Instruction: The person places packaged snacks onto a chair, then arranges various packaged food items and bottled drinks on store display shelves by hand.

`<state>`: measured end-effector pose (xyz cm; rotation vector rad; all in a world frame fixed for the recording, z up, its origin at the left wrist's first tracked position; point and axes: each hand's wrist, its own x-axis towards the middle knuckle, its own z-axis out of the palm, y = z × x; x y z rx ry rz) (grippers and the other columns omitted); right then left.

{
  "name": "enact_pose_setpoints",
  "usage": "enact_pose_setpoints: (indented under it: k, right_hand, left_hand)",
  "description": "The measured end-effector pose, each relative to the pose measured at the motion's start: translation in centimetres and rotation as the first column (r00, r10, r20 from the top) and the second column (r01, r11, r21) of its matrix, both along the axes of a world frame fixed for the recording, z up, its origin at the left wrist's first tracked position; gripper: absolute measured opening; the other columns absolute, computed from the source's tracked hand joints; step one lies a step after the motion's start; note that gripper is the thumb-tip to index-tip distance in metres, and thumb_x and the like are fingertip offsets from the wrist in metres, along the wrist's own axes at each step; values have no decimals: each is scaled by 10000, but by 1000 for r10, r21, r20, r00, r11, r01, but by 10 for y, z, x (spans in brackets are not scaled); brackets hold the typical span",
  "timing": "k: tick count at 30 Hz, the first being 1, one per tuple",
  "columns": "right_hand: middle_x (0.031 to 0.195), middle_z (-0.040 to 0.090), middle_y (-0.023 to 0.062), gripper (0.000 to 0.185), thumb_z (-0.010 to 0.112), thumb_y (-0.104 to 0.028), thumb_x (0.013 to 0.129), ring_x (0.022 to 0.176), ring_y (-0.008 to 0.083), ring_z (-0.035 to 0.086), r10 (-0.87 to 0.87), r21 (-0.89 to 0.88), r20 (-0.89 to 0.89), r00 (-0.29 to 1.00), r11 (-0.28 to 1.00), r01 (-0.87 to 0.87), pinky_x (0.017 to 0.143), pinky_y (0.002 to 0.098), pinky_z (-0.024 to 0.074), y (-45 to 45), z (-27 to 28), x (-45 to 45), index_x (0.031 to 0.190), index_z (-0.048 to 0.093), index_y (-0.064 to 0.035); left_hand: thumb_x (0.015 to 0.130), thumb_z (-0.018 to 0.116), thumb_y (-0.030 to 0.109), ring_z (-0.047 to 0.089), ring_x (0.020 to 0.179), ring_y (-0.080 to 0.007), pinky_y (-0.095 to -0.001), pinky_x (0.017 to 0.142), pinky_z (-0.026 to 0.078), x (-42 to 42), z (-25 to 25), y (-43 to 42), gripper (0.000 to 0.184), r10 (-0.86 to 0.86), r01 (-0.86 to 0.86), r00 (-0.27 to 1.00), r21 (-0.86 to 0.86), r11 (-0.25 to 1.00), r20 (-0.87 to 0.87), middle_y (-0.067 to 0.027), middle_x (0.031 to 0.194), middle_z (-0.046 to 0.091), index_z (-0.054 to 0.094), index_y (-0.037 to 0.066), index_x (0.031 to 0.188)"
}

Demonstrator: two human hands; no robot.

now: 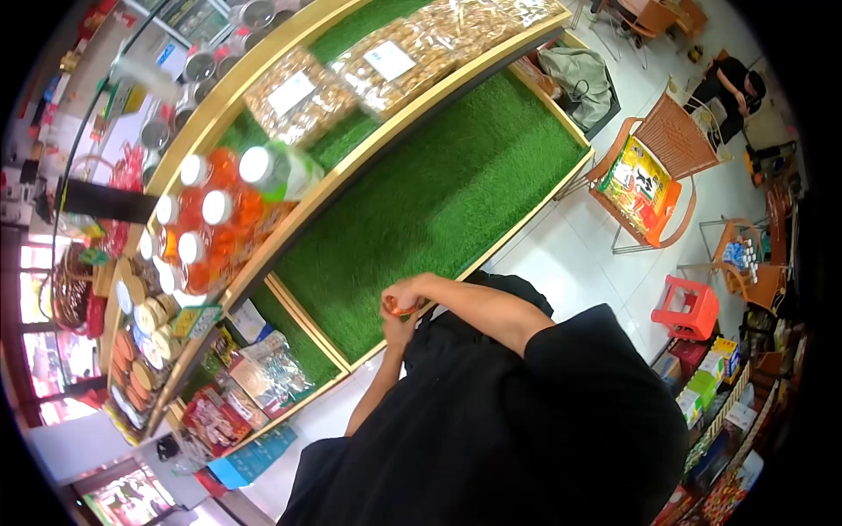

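My left hand (399,330) and my right hand (410,289) meet close in front of my body, over the near edge of a shelf lined with green turf (395,210). Both hands have their fingers closed around a small orange-red thing (401,306) between them, too small and covered to name. The right hand lies over its upper side, the left hand below it.
Bags of nuts (298,96) and orange bottles with white caps (215,210) stand on the upper shelf. Packets (267,368) fill the lower left section. To the right are a wicker chair (675,140) and red stool (687,307); a seated person is farther back.
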<state>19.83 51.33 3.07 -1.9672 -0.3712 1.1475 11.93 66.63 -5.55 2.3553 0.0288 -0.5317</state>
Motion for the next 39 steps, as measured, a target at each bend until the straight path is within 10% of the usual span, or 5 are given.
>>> enact_pose_setpoints:
  k: [1,3,13,18,39]
  right_hand:
    - [940,626,100,412,675,-194,619,845,250,613,81,-51,147,986,996,-75,700,362,487,-19,-5,13,1009,567,-117]
    - [906,642,111,390,678,-196,605,823,301,618,129,-143,276,952,985,-92,704,384,488,-68,48,27,977,589,-120]
    - [876,587,171,176,572,-127,672,646,323,598,-47,-34,827,560,990,134,598,395,492,-228,307,48,842,598,-90]
    - [940,645,133,218,656,-127,612,704,262,645,-496,481,857,144,868,122,561,313,509,-224,342,86,823,619,-81]
    - [876,607,92,423,734,-220,642,700,232,524,-594,663,745,-303,710,239,603,338,419,-105,242,172,1006,569,-82]
  left_hand:
    - [725,717,303,450,1167,-329,-370,923,402,9,-38,-21,972,-29,148,935,-313,938,354,-247,1280,395,40,-37,1334]
    - [786,666,251,386,1222,-275,-339,947,373,35,0,-76,904,-104,188,973,-447,875,206,-230,1325,328,10,-67,1321]
    - [790,616,71,464,1148,-305,-395,952,382,106,295,-215,893,-124,238,962,-523,818,244,-230,1264,406,-54,23,1378]
    - [774,575,-4,437,1173,-289,-384,951,385,136,356,-221,896,9,252,855,-430,867,519,-212,1298,364,-76,39,1388]
    - [762,515,-40,515,955,-219,-279,702,472,166,240,-151,831,192,-10,968,-742,671,160,-179,1231,374,7,87,1408]
